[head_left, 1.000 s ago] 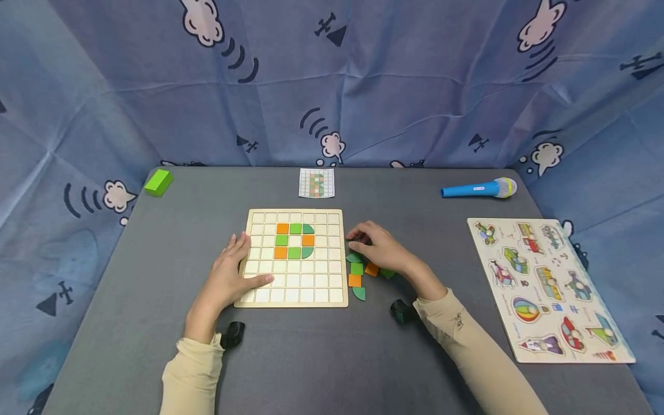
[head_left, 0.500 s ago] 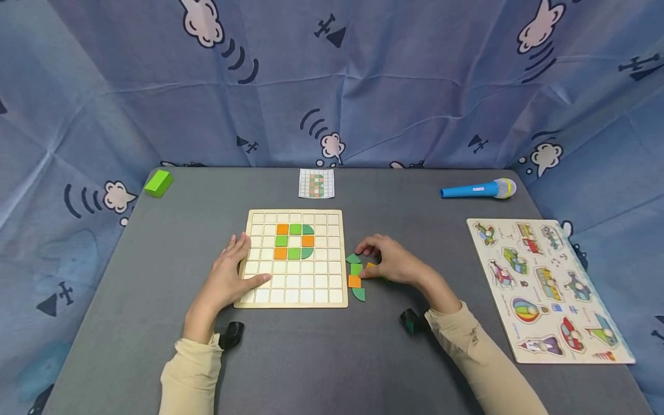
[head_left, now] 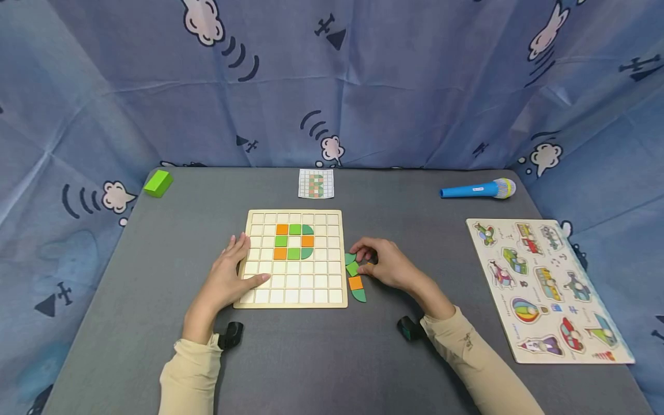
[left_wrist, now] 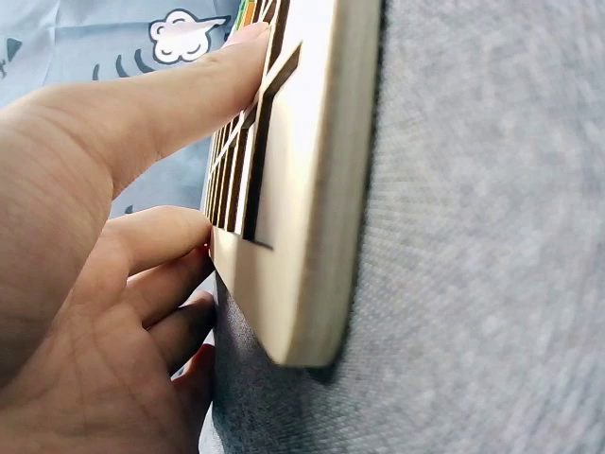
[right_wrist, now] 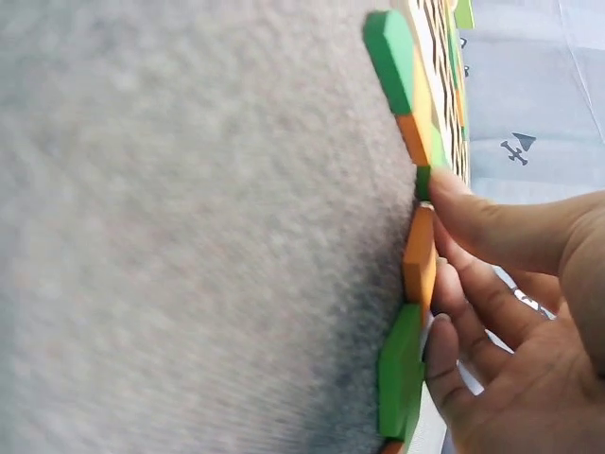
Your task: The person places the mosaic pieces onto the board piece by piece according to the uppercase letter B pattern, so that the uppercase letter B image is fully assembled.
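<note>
The left hand [head_left: 225, 279] rests at the left edge of a wooden grid board [head_left: 293, 282], its thumb lying over the grid and its fingers along the outer side. Orange, light green and dark green tiles form a small ring on the board around an uncovered square. Just right of the board, the right hand [head_left: 386, 262] pinches a light green square tile [head_left: 352, 269] with thumb and index finger. A dark green quarter-round tile [head_left: 350, 259] touches that tile. An orange square tile [head_left: 355, 283] and another dark green quarter-round [head_left: 359, 295] lie nearer. Under the palm are more tiles, including an orange one [right_wrist: 420, 260] and a green one [right_wrist: 401, 374].
Behind the board lies a small printed pattern card [head_left: 316, 183]. A green block [head_left: 158, 183] sits at the back left, a blue toy microphone [head_left: 477, 189] at the back right. A picture puzzle board [head_left: 550, 291] covers the right side. Patterned cloth [head_left: 415, 86] hangs behind the table.
The right hand has come down toward the near side, from the dark green quarter-round to the light green square, which has turned slightly. The left hand has stayed on the board.
</note>
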The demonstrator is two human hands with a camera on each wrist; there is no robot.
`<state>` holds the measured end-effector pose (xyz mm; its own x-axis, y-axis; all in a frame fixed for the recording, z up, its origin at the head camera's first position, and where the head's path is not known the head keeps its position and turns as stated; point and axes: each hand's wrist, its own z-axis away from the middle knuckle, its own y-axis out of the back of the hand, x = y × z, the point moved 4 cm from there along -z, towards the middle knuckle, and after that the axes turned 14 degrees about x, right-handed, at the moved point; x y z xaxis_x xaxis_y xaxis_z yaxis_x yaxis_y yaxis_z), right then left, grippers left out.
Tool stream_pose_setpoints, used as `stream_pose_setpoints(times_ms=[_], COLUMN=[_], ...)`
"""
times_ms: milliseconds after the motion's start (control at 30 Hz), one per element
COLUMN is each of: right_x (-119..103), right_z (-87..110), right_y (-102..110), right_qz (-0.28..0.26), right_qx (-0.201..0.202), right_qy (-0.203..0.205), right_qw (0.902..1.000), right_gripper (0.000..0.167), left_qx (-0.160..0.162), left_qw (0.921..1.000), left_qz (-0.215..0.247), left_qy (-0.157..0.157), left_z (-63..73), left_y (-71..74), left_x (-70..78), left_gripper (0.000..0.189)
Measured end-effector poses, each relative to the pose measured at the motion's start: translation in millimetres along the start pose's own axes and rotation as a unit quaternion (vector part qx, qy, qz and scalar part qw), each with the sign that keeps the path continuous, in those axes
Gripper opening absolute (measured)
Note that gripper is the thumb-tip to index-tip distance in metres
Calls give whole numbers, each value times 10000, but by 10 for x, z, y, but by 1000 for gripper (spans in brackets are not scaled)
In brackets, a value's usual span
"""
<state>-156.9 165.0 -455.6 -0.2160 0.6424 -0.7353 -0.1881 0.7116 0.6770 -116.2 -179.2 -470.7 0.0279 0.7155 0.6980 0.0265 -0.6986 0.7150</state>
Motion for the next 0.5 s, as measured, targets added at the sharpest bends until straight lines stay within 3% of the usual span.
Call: stream_pose_setpoints(times_ms=[233,500], right_x=[-15,-50], right_z=[29,58], right_y=[-15,-32], right_qz=[-141,-91], right_qx=[204,26], right_qy=[17,86], right_qw=[9997,9999], right_gripper=[33,20], left_qx=[-33,-85], left_qw=[10000,9999], left_qz=[-22,-22], left_qy=[71,85], left_z=[3,-1], left_y=[-1,1], left_x=[-24,-14], left_gripper=[102,103])
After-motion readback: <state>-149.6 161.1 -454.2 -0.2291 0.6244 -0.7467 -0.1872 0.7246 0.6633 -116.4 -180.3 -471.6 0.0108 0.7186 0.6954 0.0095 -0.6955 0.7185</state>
